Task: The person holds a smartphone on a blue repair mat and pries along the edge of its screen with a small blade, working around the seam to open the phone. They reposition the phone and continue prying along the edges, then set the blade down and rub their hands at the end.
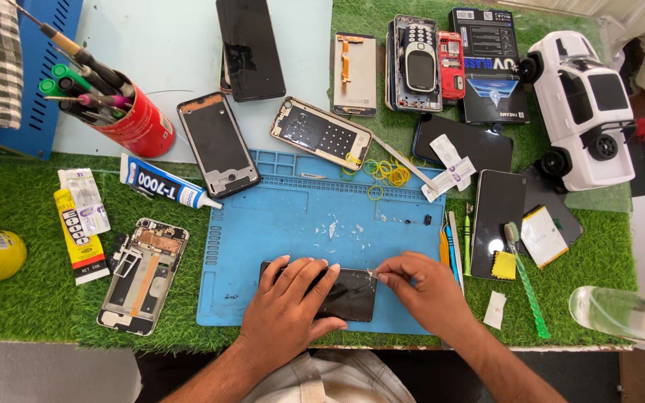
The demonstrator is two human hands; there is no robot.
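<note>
A: Where is the black phone (349, 292) lying, and how is it oriented?

B: It is lying flat near the front edge of the blue mat (278, 224), long axis running parallel to that edge.

A: Hand states?

B: The left hand (289, 302) is pressing down on it, fingers spread. The right hand (425, 287) is pinching a small shard (372, 274) at its upper right corner.

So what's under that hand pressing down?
The left hand lies flat on a black phone on the blue mat. The phone's left end is hidden beneath it.
</note>
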